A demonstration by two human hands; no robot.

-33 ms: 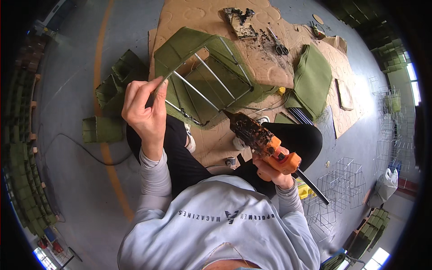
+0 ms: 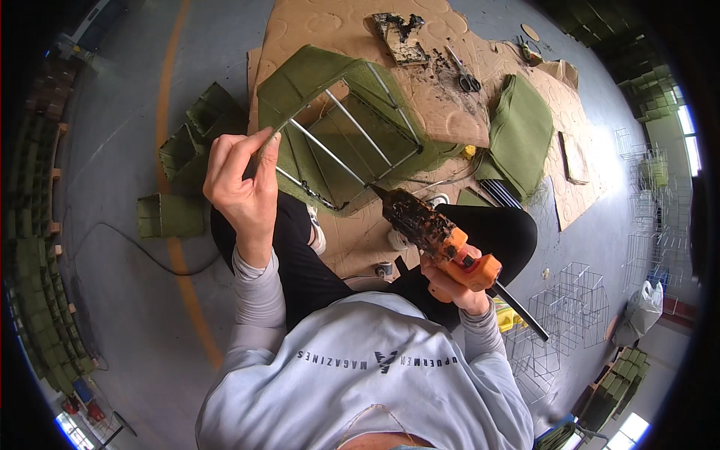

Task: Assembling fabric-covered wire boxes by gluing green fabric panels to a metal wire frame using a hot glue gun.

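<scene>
My left hand (image 2: 244, 176) pinches the near left edge of a green fabric box (image 2: 300, 79), thumb and fingertips closed on the cloth. The box lies tilted, its open side facing me, with pale metal bars (image 2: 330, 150) across the opening. Dark glue marks run along its lower rim. My right hand (image 2: 457, 285) grips an orange glue gun (image 2: 416, 221) whose front is caked in black residue. A dark glue stick (image 2: 525, 315) sticks out of its back. The gun's nozzle points at the box's lower right corner; whether it touches, I cannot tell.
Cardboard (image 2: 442, 112) covers the floor, with scissors (image 2: 469, 81) and a glue-smeared board (image 2: 401, 41) on it. Folded green fabric (image 2: 521, 135) lies right. Green boxes (image 2: 171, 216) stand left near a cable (image 2: 142, 251). Wire frames (image 2: 566, 300) sit at right.
</scene>
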